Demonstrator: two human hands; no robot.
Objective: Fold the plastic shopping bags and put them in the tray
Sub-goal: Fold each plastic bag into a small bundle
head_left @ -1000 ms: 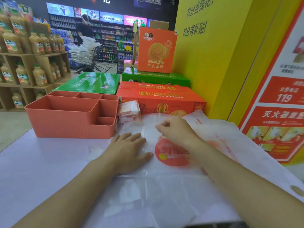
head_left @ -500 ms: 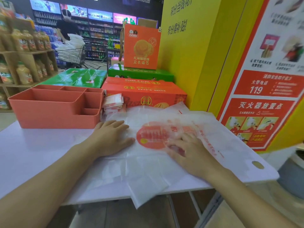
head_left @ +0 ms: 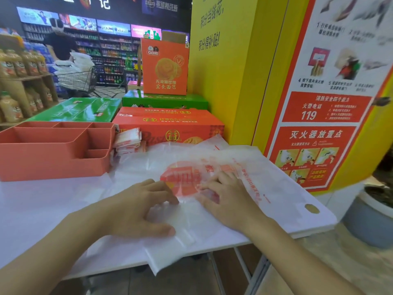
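Your left hand and right hand press flat, fingers spread, on the plastic bag. It lies across the desk, beside the tray.

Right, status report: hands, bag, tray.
Left hand and right hand flat on the plastic bag, open, nothing gripped. Bag spread on the table, not yet folded, one corner over the near edge. Tray empty; folded bags beside it.

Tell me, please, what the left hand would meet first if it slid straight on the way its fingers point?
Probably the right hand: the left hand points right across the translucent white plastic bag, over its red round print.
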